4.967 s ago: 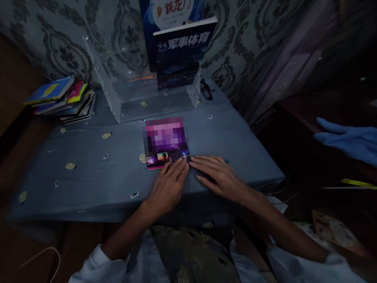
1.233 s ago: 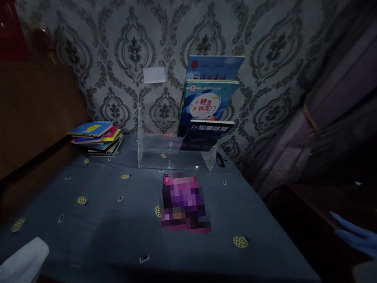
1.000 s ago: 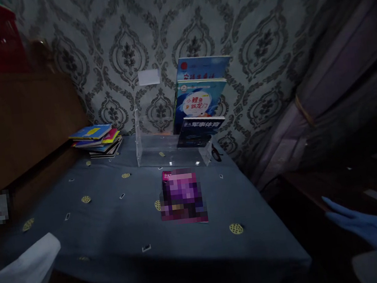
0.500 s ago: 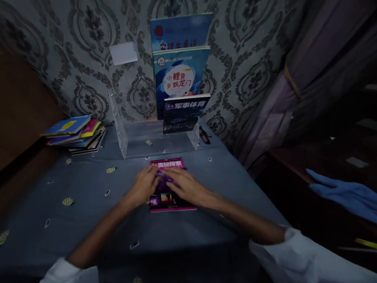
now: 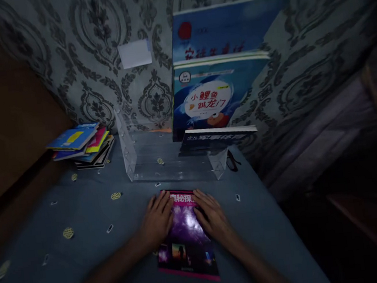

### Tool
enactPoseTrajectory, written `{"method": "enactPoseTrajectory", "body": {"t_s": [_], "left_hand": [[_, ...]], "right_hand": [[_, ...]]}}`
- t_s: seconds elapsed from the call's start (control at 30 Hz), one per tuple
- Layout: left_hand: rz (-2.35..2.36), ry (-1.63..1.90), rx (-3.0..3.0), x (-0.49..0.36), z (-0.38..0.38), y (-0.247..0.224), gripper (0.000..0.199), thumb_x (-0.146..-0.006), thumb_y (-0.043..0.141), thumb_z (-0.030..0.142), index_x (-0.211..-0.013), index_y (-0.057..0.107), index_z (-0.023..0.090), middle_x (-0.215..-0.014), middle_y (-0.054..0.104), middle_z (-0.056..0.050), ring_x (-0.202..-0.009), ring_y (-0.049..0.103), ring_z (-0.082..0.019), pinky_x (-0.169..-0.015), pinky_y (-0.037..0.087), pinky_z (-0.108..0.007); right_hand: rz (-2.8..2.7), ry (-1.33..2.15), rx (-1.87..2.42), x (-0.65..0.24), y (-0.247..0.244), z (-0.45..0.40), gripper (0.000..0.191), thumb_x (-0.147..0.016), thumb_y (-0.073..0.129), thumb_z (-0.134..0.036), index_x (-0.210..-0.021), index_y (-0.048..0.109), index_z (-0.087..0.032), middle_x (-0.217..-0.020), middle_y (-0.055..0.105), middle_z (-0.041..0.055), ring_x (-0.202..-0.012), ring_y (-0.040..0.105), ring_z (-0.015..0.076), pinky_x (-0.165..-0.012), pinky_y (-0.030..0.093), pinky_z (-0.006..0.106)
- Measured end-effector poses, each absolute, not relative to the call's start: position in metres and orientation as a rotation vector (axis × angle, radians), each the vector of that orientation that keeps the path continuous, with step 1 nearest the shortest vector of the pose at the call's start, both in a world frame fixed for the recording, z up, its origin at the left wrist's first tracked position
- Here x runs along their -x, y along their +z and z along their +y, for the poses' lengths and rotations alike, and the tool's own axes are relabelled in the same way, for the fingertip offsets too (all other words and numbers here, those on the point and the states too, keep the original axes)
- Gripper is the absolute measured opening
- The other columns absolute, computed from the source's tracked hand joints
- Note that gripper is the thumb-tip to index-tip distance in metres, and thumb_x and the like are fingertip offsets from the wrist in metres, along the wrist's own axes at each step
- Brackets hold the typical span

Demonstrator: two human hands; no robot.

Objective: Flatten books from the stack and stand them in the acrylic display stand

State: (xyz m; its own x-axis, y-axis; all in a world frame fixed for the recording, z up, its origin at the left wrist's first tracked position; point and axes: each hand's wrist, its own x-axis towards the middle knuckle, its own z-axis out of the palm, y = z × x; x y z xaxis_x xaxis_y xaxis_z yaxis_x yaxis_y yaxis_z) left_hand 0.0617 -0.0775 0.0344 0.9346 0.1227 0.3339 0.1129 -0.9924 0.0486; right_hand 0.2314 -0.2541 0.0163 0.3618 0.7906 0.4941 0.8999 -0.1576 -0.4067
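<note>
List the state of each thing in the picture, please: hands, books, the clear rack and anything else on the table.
Left hand: open, flat on the purple book's left edge.
Right hand: open, flat on its right edge.
Purple book: closed, lying flat on the table.
Clear rack: upright, left part bare.
Three books in rack: closed, standing upright.
Book stack: closed, piled flat.
Glasses: lying beside the rack.

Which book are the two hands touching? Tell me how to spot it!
Find the blue tablecloth, then the clear plastic stand by the wall. Just in front of it one purple book lies flat, with the left hand and right hand pressed on its two sides. The other books stand in the rack or sit piled at the far left.
</note>
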Motion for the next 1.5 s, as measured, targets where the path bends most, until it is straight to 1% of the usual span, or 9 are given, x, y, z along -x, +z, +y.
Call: {"method": "enactPoseTrajectory", "body": {"t_s": [0.2,0.27,0.37,0.43,0.57,0.77,0.97,1.2,1.5], "left_hand": [[0.247,0.489,-2.976,-0.069,-0.071,0.035,0.043,-0.101,0.044,0.026,-0.142,0.051,0.016,-0.151,0.050,-0.014,-0.144,0.043,-0.026,-0.116,0.038,-0.048],[0.279,0.480,-2.954,-0.069,-0.071,0.037,0.042,-0.101,0.044,0.025,-0.141,0.053,0.016,-0.151,0.050,-0.014,-0.144,0.042,-0.025,-0.117,0.037,-0.047],[0.310,0.434,-2.912,-0.067,-0.072,0.043,0.042,-0.101,0.045,0.027,-0.141,0.053,0.017,-0.153,0.048,-0.014,-0.146,0.039,-0.024,-0.119,0.033,-0.046],[0.309,0.396,-2.906,-0.067,-0.073,0.047,0.043,-0.101,0.045,0.027,-0.141,0.053,0.015,-0.153,0.047,-0.015,-0.145,0.041,-0.025,-0.119,0.034,-0.045],[0.350,0.396,-2.931,-0.068,-0.073,0.048,0.043,-0.101,0.044,0.026,-0.141,0.053,0.013,-0.153,0.047,-0.015,-0.145,0.041,-0.024,-0.119,0.033,-0.043],[0.341,0.448,-2.948,-0.067,-0.071,0.050,0.038,-0.100,0.044,0.026,-0.133,0.058,0.014,-0.146,0.055,-0.013,-0.138,0.048,-0.023,-0.117,0.037,-0.040],[0.330,0.494,-2.959,-0.063,-0.073,0.054,0.033,-0.099,0.043,0.025,-0.121,0.063,0.011,-0.128,0.065,-0.015,-0.123,0.059,-0.024,-0.112,0.042,-0.037],[0.332,0.504,-2.968,-0.064,-0.069,0.051,0.030,-0.098,0.043,0.023,-0.119,0.063,0.015,-0.126,0.066,-0.011,-0.122,0.059,-0.023,-0.110,0.043,-0.037],[0.288,0.492,-2.945,-0.068,-0.060,0.047,0.033,-0.097,0.041,0.020,-0.122,0.063,0.014,-0.129,0.065,-0.012,-0.122,0.059,-0.024,-0.110,0.043,-0.036]], "right_hand": [[-1.479,-0.223,2.049,-0.242,0.014,-0.242,0.039,-0.096,0.048,-0.028,-0.129,0.067,-0.018,-0.139,0.062,0.0167,-0.132,0.057,0.0320,-0.107,0.048,0.055],[-1.475,-0.210,2.067,-0.245,0.015,-0.241,0.040,-0.095,0.048,-0.029,-0.130,0.066,-0.018,-0.140,0.062,0.0161,-0.132,0.056,0.0310,-0.109,0.046,0.054],[-1.468,-0.183,2.096,-0.250,0.017,-0.238,0.041,-0.096,0.047,-0.032,-0.126,0.067,-0.013,-0.137,0.064,0.0179,-0.129,0.059,0.0299,-0.110,0.047,0.049],[-1.486,-0.193,2.140,-0.253,0.017,-0.235,0.040,-0.095,0.048,-0.031,-0.124,0.069,-0.014,-0.133,0.067,0.0160,-0.126,0.061,0.0285,-0.110,0.047,0.046],[-1.481,-0.225,2.140,-0.257,0.018,-0.229,0.038,-0.094,0.048,-0.033,-0.118,0.071,-0.015,-0.130,0.068,0.0174,-0.124,0.062,0.0332,-0.107,0.048,0.051],[-1.507,-0.256,2.156,-0.261,0.020,-0.224,0.037,-0.091,0.048,-0.035,-0.112,0.072,-0.015,-0.123,0.071,0.0186,-0.115,0.065,0.0360,-0.100,0.051,0.051],[-1.531,-0.285,2.187,-0.264,0.018,-0.220,0.041,-0.092,0.044,-0.038,-0.112,0.071,-0.014,-0.121,0.072,0.0172,-0.111,0.066,0.0329,-0.099,0.050,0.047],[-1.516,-0.312,2.208,-0.268,0.012,-0.216,0.042,-0.093,0.044,-0.036,-0.117,0.070,-0.013,-0.123,0.071,0.0183,-0.115,0.064,0.0345,-0.099,0.049,0.048],[-1.540,-0.305,2.240,-0.272,0.010,-0.216,0.045,-0.095,0.043,-0.039,-0.120,0.070,-0.014,-0.124,0.070,0.0175,-0.115,0.064,0.0344,-0.098,0.050,0.046]]}}
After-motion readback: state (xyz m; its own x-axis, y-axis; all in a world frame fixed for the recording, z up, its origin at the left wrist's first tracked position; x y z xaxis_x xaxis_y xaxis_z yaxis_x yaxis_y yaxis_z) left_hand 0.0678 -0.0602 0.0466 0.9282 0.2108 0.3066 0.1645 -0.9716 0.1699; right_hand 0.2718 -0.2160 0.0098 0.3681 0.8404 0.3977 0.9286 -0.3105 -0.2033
